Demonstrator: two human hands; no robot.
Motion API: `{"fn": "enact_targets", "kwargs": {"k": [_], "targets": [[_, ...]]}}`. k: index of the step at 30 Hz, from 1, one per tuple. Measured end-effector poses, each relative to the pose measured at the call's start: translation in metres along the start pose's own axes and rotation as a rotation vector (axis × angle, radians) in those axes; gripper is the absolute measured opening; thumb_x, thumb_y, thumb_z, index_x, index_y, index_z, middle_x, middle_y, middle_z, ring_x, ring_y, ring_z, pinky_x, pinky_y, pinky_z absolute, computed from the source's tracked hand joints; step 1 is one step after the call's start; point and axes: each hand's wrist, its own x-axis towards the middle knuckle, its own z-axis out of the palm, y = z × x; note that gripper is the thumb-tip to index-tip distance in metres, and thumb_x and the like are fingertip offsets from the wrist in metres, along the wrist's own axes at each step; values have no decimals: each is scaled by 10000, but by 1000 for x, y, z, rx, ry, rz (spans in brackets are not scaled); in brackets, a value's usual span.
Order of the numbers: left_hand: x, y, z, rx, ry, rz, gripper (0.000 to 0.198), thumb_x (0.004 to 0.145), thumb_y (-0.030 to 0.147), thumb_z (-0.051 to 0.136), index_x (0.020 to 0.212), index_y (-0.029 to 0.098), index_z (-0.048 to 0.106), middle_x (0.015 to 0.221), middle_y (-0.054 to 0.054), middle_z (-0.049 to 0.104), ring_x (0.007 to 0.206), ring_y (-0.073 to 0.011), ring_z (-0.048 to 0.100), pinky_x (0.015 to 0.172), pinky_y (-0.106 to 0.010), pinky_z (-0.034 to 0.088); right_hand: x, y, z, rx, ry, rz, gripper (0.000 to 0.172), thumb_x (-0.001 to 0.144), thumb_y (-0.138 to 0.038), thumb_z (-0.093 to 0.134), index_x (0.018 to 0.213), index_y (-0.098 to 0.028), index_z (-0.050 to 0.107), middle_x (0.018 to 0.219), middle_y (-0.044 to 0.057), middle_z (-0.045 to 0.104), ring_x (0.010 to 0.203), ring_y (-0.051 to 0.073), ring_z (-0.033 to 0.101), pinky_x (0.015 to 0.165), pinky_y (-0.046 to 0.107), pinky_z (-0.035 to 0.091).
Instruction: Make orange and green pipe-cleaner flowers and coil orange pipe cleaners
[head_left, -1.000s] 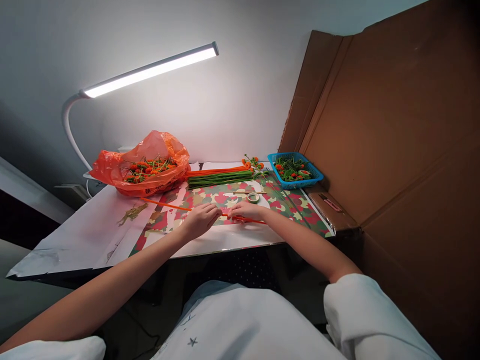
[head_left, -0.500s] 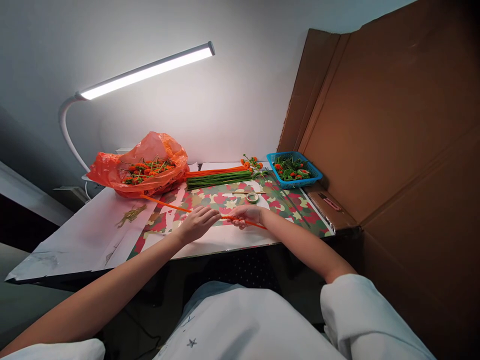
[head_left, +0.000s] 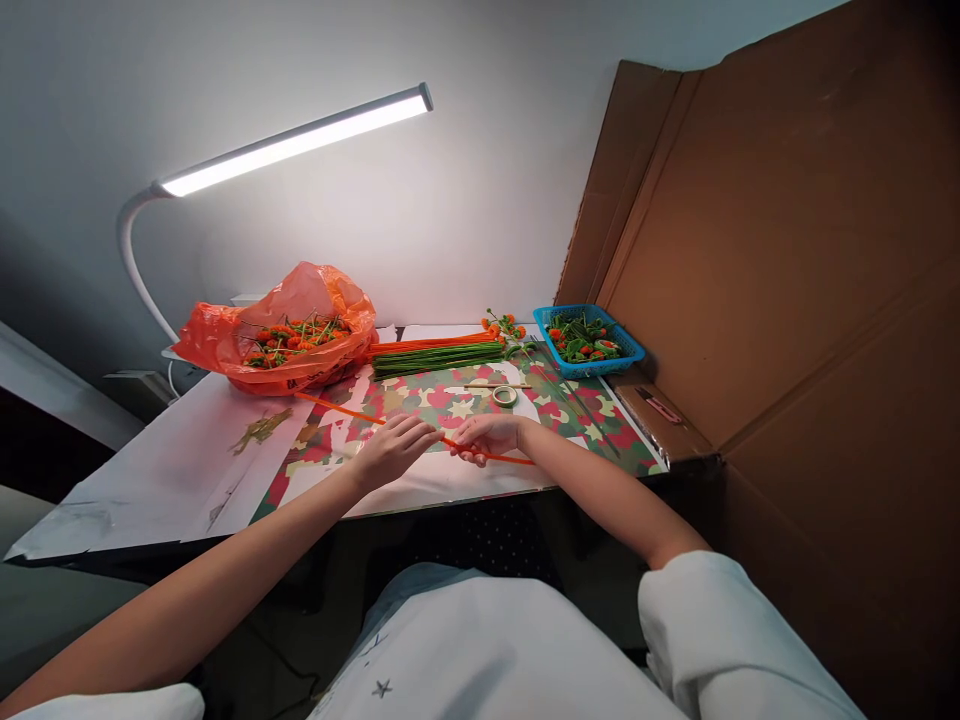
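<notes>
A long orange pipe cleaner [head_left: 341, 408] runs through both hands, slanting from near the orange bag on the left down to the right. My left hand [head_left: 394, 450] is closed around its middle. Close beside it, my right hand [head_left: 487, 436] pinches the same pipe cleaner, whose end sticks out past the palm to the right. Exactly how the fingertips grip is too small to tell. Beyond the hands lies a bundle of orange and green pipe cleaners [head_left: 441, 358]. A roll of tape [head_left: 505, 404] and a thin stick [head_left: 491, 386] rest just above my right hand.
An orange plastic bag [head_left: 195, 335] full of orange flowers stands at the left. At the back right is a blue basket [head_left: 592, 368] of green and orange pieces. A lit lamp [head_left: 300, 140] hangs overhead. A tall cardboard sheet [head_left: 787, 250] walls off the right.
My right hand has turned slightly and its fingers have shifted along the pipe cleaner. The pipe cleaner's left part has moved slightly to the right. My left hand has barely moved.
</notes>
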Motion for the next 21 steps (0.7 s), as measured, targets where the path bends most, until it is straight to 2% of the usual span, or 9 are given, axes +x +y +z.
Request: {"fn": "enact_targets", "kwargs": {"k": [9, 21], "targets": [[-8, -5, 2, -25, 14, -20, 215, 932, 98, 434, 965, 182, 629, 798, -41, 675, 728, -165, 585, 699, -309, 436, 3, 1, 4, 50, -15, -2, 208, 923, -227, 419, 835, -110, 567, 566, -18, 560, 447, 75, 501, 466, 198, 391], [-10, -6, 7, -43, -3, -23, 218, 938, 106, 437, 960, 193, 636, 821, -37, 680, 740, -156, 589, 698, -295, 446, 4, 1, 8, 32, 26, 7, 154, 852, -250, 569, 793, -108, 572, 553, -31, 535, 449, 58, 451, 454, 175, 346]]}}
